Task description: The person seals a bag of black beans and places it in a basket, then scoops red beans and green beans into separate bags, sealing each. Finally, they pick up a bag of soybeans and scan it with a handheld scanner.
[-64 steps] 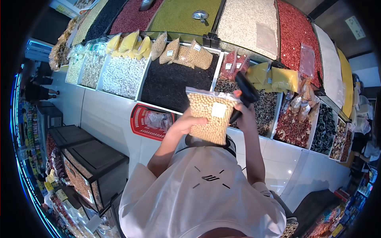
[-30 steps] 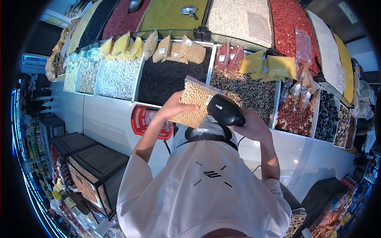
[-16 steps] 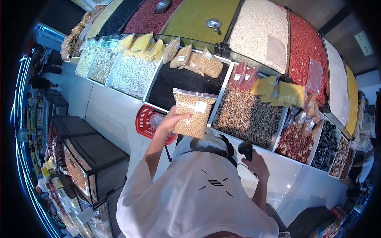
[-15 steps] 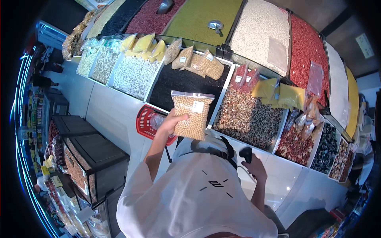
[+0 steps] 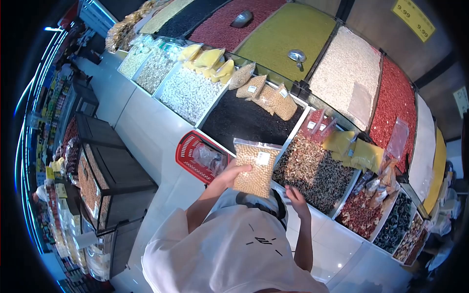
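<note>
My left hand (image 5: 228,177) grips a clear zip bag of soybeans (image 5: 255,175) by its left side, thumb across the front. The bag is upright in front of my body, with a white label near its top right. My right hand (image 5: 298,201) is raised to the right of the bag, apart from it. Its fingers are extended and nothing shows in them. Past the held bag lies a bin of black grains (image 5: 244,119), with several similar bags of beans (image 5: 283,103) along its back edge.
A red basket (image 5: 183,152) with clear plastic inside stands left of the held bag. Bins of mixed grains (image 5: 303,163), white pieces (image 5: 188,95) and green beans (image 5: 273,36) surround the front. Dark display cabinets (image 5: 122,171) stand at left.
The view has shifted, so the bins and basket sit differently in the frame. My right hand has come up closer to the bag, and the black handheld device it held is no longer visible.
</note>
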Demonstrator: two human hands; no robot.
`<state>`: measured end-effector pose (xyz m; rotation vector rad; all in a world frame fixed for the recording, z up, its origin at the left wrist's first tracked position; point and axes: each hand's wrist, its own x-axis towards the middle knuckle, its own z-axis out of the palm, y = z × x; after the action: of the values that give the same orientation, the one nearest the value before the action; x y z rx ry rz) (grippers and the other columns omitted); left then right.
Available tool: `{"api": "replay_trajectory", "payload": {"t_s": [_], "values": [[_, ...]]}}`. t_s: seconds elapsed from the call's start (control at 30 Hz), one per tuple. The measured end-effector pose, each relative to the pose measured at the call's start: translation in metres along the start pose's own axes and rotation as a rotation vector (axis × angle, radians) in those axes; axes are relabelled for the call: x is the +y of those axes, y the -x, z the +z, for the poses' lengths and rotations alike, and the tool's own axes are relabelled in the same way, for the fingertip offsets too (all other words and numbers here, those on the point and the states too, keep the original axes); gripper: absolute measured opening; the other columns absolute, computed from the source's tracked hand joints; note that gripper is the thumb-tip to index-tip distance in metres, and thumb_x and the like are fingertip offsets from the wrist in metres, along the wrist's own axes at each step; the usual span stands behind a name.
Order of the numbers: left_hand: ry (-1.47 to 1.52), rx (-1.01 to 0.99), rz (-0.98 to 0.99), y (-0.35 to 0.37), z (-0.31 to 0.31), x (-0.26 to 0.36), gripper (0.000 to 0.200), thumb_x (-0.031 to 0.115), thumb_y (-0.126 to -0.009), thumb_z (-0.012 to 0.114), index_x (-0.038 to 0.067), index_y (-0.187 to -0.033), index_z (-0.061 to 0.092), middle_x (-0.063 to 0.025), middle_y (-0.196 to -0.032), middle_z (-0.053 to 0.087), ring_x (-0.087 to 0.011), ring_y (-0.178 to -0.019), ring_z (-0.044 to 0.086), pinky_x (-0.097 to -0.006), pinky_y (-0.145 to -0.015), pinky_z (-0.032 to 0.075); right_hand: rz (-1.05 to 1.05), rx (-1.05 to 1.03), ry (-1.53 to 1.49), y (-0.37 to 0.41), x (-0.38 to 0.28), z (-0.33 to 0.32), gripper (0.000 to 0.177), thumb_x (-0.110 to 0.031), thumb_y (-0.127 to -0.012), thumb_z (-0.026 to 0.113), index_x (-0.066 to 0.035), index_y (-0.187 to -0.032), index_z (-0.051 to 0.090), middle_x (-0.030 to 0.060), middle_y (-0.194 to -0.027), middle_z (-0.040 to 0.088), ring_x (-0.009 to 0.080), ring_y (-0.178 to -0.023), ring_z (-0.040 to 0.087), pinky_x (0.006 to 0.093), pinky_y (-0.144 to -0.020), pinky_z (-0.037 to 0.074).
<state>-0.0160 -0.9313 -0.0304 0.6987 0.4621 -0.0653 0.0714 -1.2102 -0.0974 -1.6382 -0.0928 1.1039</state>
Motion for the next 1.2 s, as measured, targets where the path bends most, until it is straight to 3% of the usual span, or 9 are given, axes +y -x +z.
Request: {"api": "replay_trajectory", "payload": {"t_s": [0.07,0.23,0.43,0.5,0.77,0.97,1.07,1.13,1.2], "values": [[0.025,0.007,0.015,0.002,0.011,-0.012,0.058,0.010,-0.078,0.066,-0.002,-0.129,0.041,-0.0145,-0.121,0.055,-0.0266,-0.109,0.056,-0.0400,-0.094,0.046,-0.155,-0.388,-0.349,0.002,-0.052,0.024,0.053,-0.018,-0.092,0.053,-0.007,-0.139,0.030,0.0126,-0.124,0.050,0.0193,-0.113,0.052,0.0348,-0.088,0.046],[-0.126,0.058,0.170,0.023,0.009,-0.001,0.054,0.017,-0.082,0.067,0.000,-0.128,0.044,-0.0099,-0.121,0.055,-0.0190,-0.109,0.054,-0.0331,-0.095,0.041,-0.365,-0.420,-0.259,-0.022,-0.073,0.070,0.063,0.001,-0.073,0.070,0.001,-0.128,0.039,0.0084,-0.119,0.053,0.0148,-0.108,0.051,0.0316,-0.091,0.044],[-1.006,0.098,0.369,0.073,-0.014,0.069,0.032,0.033,-0.088,0.060,0.004,-0.100,0.060,-0.0047,-0.083,0.064,-0.0172,-0.077,0.062,-0.0318,-0.068,0.047,-0.358,-0.555,-0.028,-0.033,-0.081,0.096,0.066,-0.007,-0.068,0.078,0.003,-0.124,0.045,0.0081,-0.111,0.058,0.0155,-0.102,0.055,0.0310,-0.090,0.044],[-1.559,0.099,0.166,0.092,-0.001,0.082,0.025,0.029,-0.089,0.059,0.005,-0.096,0.062,-0.0117,-0.076,0.061,-0.0245,-0.072,0.062,-0.0343,-0.065,0.046,-0.350,-0.643,0.210,-0.033,-0.092,0.107,0.065,-0.009,-0.068,0.078,0.004,-0.123,0.047,0.0087,-0.109,0.059,0.0154,-0.100,0.056,0.0308,-0.089,0.045],[-1.343,0.076,0.245,0.134,-0.062,0.075,0.028,0.030,-0.092,0.054,0.003,-0.084,0.057,-0.0169,-0.073,0.057,-0.0346,-0.067,0.057,-0.0390,-0.061,0.044,-0.210,-0.819,0.162,-0.072,-0.074,0.156,0.064,-0.011,-0.070,0.079,0.003,-0.124,0.047,0.0089,-0.112,0.058,0.0134,-0.102,0.054,0.0293,-0.085,0.046],[-1.307,0.157,0.223,0.165,-0.112,0.071,0.023,0.025,-0.090,0.054,0.004,-0.084,0.059,-0.0176,-0.073,0.057,-0.0375,-0.070,0.057,-0.0408,-0.062,0.045,-0.243,-0.171,0.391,-0.112,0.039,0.187,0.075,-0.026,-0.084,0.067,-0.002,-0.140,0.023,0.0233,-0.133,0.040,0.0316,-0.121,0.044,0.0358,-0.091,0.044],[-1.414,0.331,0.182,0.167,-0.176,0.066,0.021,0.023,-0.089,0.054,0.004,-0.084,0.059,-0.0179,-0.074,0.058,-0.0374,-0.071,0.058,-0.0415,-0.062,0.045,-0.085,-0.199,0.370,-0.106,0.041,0.206,0.081,-0.029,-0.085,0.066,-0.004,-0.143,0.016,0.0244,-0.137,0.036,0.0343,-0.123,0.042,0.0420,-0.096,0.041],[-1.444,0.557,0.101,0.161,-0.218,0.067,0.021,0.024,-0.088,0.055,0.003,-0.085,0.059,-0.0180,-0.077,0.060,-0.0375,-0.073,0.059,-0.0423,-0.063,0.046,0.503,-0.245,0.011,-0.093,-0.007,0.235,0.085,-0.037,-0.083,0.066,-0.006,-0.143,0.014,0.0264,-0.138,0.033,0.0346,-0.126,0.039,0.0513,-0.101,0.035],[-1.466,0.604,0.089,0.151,-0.274,0.057,0.024,0.026,-0.088,0.054,0.003,-0.084,0.059,-0.0184,-0.076,0.060,-0.0375,-0.072,0.059,-0.0432,-0.062,0.046,0.586,-0.252,-0.046,-0.095,-0.015,0.255,0.086,-0.038,-0.083,0.066,-0.008,-0.144,0.014,0.0254,-0.139,0.032,0.0348,-0.128,0.036,0.0544,-0.103,0.030]]}}
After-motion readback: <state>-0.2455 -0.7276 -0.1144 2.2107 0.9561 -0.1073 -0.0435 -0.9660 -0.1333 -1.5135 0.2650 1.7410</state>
